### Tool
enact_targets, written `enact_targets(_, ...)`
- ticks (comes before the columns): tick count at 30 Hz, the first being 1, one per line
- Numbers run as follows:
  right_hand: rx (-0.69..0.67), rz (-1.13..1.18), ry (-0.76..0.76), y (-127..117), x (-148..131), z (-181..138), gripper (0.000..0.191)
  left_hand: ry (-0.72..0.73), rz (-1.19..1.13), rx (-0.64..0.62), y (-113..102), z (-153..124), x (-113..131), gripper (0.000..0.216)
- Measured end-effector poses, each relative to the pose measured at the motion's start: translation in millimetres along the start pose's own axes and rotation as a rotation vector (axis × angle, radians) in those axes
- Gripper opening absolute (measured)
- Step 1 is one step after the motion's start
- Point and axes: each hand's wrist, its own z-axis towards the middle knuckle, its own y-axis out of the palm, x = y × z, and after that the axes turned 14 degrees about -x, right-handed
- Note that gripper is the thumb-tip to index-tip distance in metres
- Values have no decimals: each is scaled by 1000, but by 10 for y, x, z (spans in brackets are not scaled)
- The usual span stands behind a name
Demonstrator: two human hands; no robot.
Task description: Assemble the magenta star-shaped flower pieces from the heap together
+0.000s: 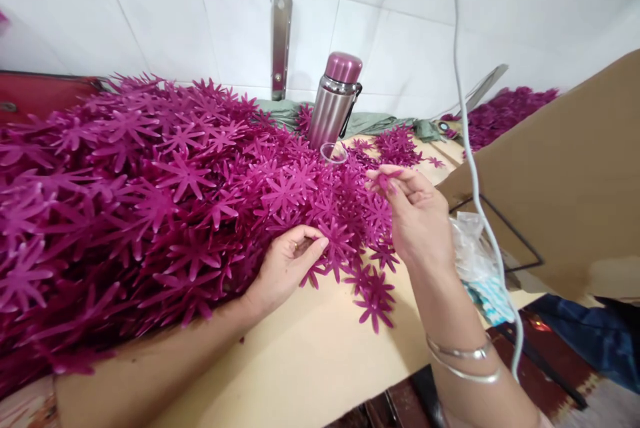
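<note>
A big heap of magenta star-shaped plastic flowers covers the left and middle of a tan board. My left hand rests at the heap's near edge, its fingers curled and pinching a flower there. Raised above the heap, my right hand pinches a small magenta flower piece between thumb and fingers. Two silver bangles sit on the right wrist. A few loose flowers lie on the board between the hands.
A steel flask with a magenta cap stands behind the heap by the tiled wall. A cardboard sheet leans at the right, with a white cable hanging before it and a plastic bag below. More flowers lie far right.
</note>
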Motion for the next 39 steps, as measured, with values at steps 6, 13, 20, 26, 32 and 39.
enact_targets(6,-15,-475,-123,61,159,199,27,15,-43,38,-9,5,-10,18)
enact_targets(13,-156,-352,-73,218,15,-39,21,20,-124,129,-33,42,-9,25)
enact_targets(20,-561,-365,-54,294,-6,-74,12,44,-128,168,-45,43,-47,27)
enact_targets(26,-361,-39,95,275,45,-84,11,-25,-91,190,-33,34,0,31)
enact_targets(32,-275,196,248,278,117,-56,27,-16,-80,192,-35,34,3,32)
enact_targets(39,-272,151,281,299,131,-80,26,-7,-90,191,-37,42,-15,32)
